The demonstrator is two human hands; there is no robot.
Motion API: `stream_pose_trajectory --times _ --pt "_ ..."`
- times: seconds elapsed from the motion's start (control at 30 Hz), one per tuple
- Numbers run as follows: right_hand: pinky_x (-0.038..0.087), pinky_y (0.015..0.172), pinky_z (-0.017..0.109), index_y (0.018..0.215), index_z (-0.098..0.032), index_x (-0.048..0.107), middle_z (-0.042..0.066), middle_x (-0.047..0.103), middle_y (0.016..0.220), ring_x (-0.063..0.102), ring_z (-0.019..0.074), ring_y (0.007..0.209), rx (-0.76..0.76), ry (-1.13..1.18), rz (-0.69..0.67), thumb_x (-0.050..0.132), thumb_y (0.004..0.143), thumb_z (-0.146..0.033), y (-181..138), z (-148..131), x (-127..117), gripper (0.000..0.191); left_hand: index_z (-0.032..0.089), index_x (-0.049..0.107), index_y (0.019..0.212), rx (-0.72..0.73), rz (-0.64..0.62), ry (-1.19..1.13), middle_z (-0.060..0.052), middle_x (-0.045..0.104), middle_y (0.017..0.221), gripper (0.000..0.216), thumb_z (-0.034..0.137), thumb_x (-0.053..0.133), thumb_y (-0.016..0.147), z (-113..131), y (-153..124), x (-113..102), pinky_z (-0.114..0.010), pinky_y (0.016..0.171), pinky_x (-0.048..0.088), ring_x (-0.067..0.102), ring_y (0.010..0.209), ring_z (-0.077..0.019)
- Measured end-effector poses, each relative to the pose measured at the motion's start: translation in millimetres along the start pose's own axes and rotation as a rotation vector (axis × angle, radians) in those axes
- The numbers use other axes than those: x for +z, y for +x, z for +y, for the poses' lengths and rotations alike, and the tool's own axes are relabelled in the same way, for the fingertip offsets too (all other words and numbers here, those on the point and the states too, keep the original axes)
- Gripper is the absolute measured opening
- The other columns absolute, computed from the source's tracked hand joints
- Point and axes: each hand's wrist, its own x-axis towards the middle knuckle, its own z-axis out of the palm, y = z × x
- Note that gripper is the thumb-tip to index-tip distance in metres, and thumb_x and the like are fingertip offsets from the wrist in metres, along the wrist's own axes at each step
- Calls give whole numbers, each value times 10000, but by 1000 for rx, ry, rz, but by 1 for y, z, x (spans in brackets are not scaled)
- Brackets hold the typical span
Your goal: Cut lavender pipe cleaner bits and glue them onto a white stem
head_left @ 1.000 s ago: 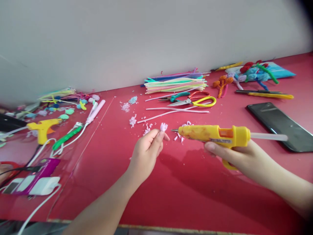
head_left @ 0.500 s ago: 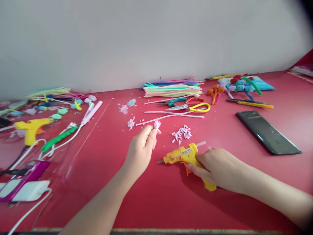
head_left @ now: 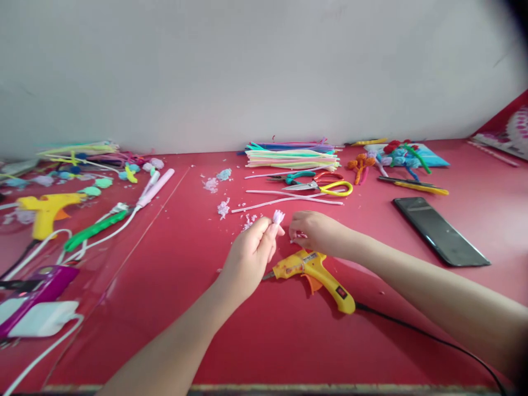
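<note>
My left hand is raised over the red table, its thumb and fingers pinched on a small pale pink fuzzy flower piece. My right hand reaches over the little pile of pink cut bits just right of it, fingers curled down onto them; what they hold, if anything, is hidden. A yellow glue gun lies on the table below both hands, its nozzle pointing left and its black cord trailing right.
Pink pipe cleaners, yellow-handled scissors and a stack of coloured pipe cleaners lie behind the hands. A black phone is at the right, pipe-cleaner flowers beyond it. At left are another glue gun, cables and a purple device.
My right hand set the glue gun down on the table, let go of it and moved up to the pink bits. My left hand kept the flower piece pinched.
</note>
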Motion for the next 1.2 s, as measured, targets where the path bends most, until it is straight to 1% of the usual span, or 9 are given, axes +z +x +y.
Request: stream_pose_trajectory --times 0.13,0.2,0.23,0.37,0.5,0.67,0.8,1.03,1.2 --pt "392 660 230 803 -140 597 55 592 836 535 130 730 -2 69 52 488 809 -117 -3 -9 -14 111 189 577 818 -32 9 -53 33 508 587 290 400 393 897 1 3 -2 -204 474 321 384 460 -85" --pt "404 635 209 853 -151 564 27 596 808 536 109 696 15 149 86 444 828 -124 -9 -17 -26 126 193 596 832 -61 -10 -113 46 454 538 291 415 416 885 1 4 -4 -203 448 300 355 440 -85" --pt "407 623 201 856 -162 553 10 592 782 533 104 680 17 277 102 445 823 -129 -12 -21 -31 118 199 600 845 -78 -30 -156 57 403 504 292 427 420 882 1 4 -4 -202 432 282 334 427 -86" --pt "408 609 191 805 -178 545 -22 562 725 512 89 637 32 532 151 457 801 -157 -22 -31 -41 90 214 596 888 -139 -97 -318 74 299 463 312 459 403 885 1 1 -3 -208 393 204 246 396 -84" --pt "395 583 187 808 -182 571 -24 577 713 510 86 617 50 540 108 459 789 -167 -27 -32 -39 114 209 621 903 -116 -118 -317 69 281 454 316 441 407 894 3 -1 -1 -226 423 210 246 419 -89" --pt "402 592 183 773 -186 569 -34 593 702 522 80 614 16 543 135 482 768 -138 -30 -35 -37 99 211 640 880 -125 -131 -286 65 303 451 300 411 417 904 4 -1 -1 -235 441 224 265 421 -82" --pt "433 628 205 796 -183 583 -11 621 767 560 103 687 78 705 180 508 798 -219 -29 -36 -37 83 209 648 862 -135 -67 -364 61 310 462 277 385 438 902 0 -3 0 -245 430 198 255 421 -77" --pt "443 595 222 773 -171 532 -26 573 647 545 94 593 139 968 230 496 834 -263 -26 -29 -38 117 198 657 844 -67 -5 -431 59 311 455 266 356 451 903 2 -5 0 -260 439 189 249 416 -74" --pt "412 519 196 752 -161 556 -22 560 649 517 85 562 160 830 312 566 803 -278 -30 -36 -42 128 197 657 855 -112 -17 -352 59 299 468 283 392 456 895 2 -3 1 -249 444 206 270 437 -79"
